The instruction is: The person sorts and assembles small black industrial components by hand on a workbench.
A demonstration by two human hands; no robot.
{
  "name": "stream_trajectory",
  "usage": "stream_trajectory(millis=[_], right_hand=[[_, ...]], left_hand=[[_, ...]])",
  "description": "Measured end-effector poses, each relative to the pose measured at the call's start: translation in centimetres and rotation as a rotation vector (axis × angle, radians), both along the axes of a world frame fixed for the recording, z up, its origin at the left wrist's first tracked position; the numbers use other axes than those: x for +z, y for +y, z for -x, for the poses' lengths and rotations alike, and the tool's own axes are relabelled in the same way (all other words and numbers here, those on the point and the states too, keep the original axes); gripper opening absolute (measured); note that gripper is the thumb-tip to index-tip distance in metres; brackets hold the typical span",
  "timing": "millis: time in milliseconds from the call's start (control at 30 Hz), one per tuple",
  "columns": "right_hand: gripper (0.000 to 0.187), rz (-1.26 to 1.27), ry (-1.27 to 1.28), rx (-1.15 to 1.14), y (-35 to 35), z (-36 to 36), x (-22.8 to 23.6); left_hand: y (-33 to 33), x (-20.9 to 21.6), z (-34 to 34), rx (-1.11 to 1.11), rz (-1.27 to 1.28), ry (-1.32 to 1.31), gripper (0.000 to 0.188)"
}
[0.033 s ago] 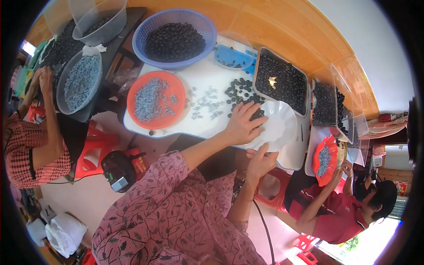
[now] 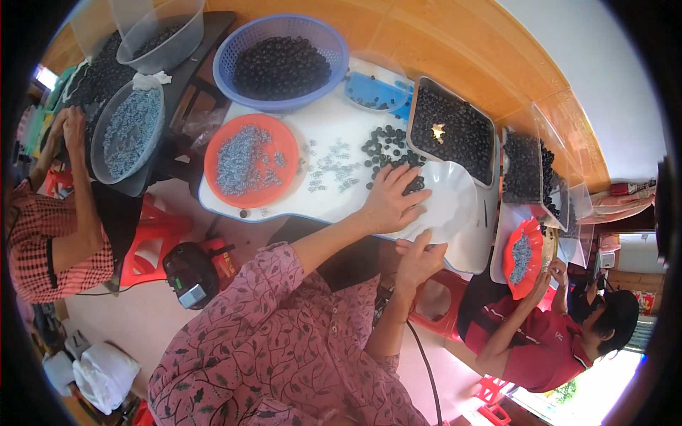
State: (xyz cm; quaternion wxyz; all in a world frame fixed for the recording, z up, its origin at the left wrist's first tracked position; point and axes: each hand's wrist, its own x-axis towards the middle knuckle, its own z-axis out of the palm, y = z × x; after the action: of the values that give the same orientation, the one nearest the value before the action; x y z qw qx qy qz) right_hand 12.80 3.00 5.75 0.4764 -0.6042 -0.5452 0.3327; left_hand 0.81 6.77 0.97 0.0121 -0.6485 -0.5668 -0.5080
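My left hand (image 2: 392, 200) lies with fingers spread at the left rim of a white scalloped plate (image 2: 455, 195), over the edge of a scatter of black round pieces (image 2: 387, 149). At the plate's near rim is my right hand (image 2: 420, 266), its fingers bent together; whatever they hold, if anything, cannot be made out. Small pale grey-blue parts (image 2: 334, 167) are spread on the white tabletop (image 2: 312, 202) left of the black pieces. More of them fill an orange-red round tray (image 2: 212, 160) further left.
Behind stand a blue-purple basket (image 2: 339, 60) of black pieces, a clear bowl (image 2: 389, 106) and a metal tray (image 2: 455, 181) of black pieces. One person (image 2: 60, 248) works at the left, another (image 2: 529, 348) at the right beside a red dish (image 2: 529, 280). A cable (image 2: 428, 362) hangs near my right arm.
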Motion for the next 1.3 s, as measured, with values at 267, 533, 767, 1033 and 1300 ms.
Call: stream_trajectory(millis=[267,533,767,1033,1300], right_hand=[[0.024,-0.077,-0.112,0.071,-0.1,0.1,-0.5],[0.020,-0.108,-0.190,0.014,-0.1,0.1,-0.9],[0.024,-0.135,-0.236,-0.037,0.6,-1.1,-2.1],[0.024,-0.061,0.168,-0.113,1.2,-2.1,-1.9],[0.020,0.187,0.630,-0.234,2.1,-4.6,-5.1]], left_hand=[[0.4,-1.2,-0.2,0.067,0.036,-0.021,0.034],[0.9,-2.1,-0.1,0.211,0.009,0.000,0.029],[0.8,-1.9,-0.3,0.200,0.012,0.007,0.025],[1.0,-1.8,-0.2,0.211,-0.034,0.039,0.021],[0.9,-2.1,0.5,0.169,-0.129,-0.140,0.026]])
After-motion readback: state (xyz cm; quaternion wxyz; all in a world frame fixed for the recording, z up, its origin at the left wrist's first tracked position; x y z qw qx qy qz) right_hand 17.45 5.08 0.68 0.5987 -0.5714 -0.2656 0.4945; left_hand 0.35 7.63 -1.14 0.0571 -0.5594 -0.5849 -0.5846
